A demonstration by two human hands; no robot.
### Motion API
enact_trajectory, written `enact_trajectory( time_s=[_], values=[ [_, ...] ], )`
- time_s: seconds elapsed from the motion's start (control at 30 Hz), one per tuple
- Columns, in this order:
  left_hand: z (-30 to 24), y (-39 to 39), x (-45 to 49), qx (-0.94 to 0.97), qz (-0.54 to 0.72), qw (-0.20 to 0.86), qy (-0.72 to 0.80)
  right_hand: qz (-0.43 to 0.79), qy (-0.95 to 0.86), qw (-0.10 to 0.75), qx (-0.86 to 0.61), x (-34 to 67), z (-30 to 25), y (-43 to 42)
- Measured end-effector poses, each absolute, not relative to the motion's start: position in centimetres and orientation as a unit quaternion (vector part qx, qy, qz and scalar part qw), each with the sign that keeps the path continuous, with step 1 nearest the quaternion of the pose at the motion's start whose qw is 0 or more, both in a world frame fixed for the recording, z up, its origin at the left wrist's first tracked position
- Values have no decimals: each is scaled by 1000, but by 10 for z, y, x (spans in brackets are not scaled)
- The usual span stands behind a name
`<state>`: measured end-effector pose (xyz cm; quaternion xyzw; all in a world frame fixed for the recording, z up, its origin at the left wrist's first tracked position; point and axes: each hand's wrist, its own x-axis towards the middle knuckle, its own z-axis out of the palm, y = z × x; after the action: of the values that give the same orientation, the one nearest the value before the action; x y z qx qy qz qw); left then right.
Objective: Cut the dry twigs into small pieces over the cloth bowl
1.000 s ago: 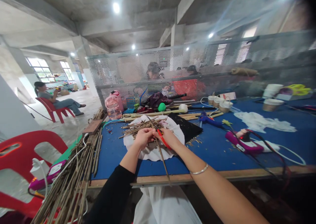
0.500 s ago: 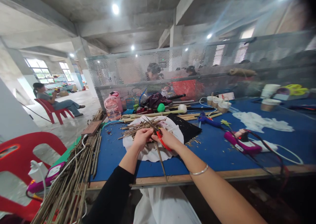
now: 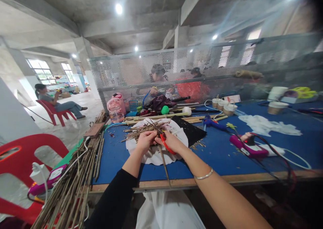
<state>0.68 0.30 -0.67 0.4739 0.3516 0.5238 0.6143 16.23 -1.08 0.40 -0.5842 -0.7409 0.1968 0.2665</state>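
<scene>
Stick [image 3: 164,165] slightly leftward since earlier: thin, brown, straight, below right hand [image 3: 172,142].

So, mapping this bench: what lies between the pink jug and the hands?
Head view: cut twigs piled on the white cloth, between the pink jug and the left hand on a stick, right hand on red-handled scissors.

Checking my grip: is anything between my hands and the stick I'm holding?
Nothing visible. The left hand and right hand both grip the stick directly, above the white cloth; the right hand also holds a red-handled tool.
</scene>
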Motion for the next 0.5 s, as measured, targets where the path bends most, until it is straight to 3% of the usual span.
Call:
enact_trajectory(
  time_s=[0.5],
  values=[
    [-6, 4, 7, 469, 533, 610, 351, 163, -736, 254, -606, 157, 7, -16]
  ],
)
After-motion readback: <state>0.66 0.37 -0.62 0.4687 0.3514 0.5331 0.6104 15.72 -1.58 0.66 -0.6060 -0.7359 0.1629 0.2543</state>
